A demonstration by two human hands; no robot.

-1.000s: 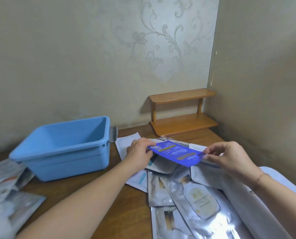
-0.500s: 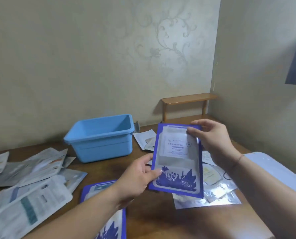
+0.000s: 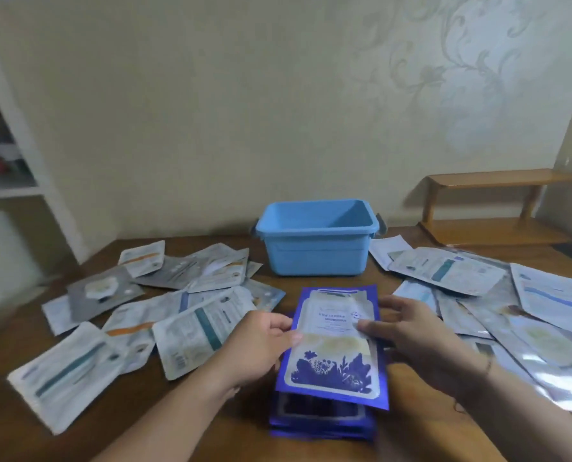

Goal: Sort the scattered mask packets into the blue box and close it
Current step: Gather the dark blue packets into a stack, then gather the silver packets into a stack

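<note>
Left hand [image 3: 261, 345] pinches the blue packet's [image 3: 334, 345] left edge; right hand [image 3: 407, 328] pinches its right edge, thumb on its face. The packet sits between them atop a blue stack [image 3: 321, 420]. It looks light, floppy and slick, so gripping both long edges seems best. The box [image 3: 316, 241] stands beyond the hands.

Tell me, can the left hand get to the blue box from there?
Probably yes. The left hand is pinching the purple packet, and only bare table lies between it and the open blue box.
</note>
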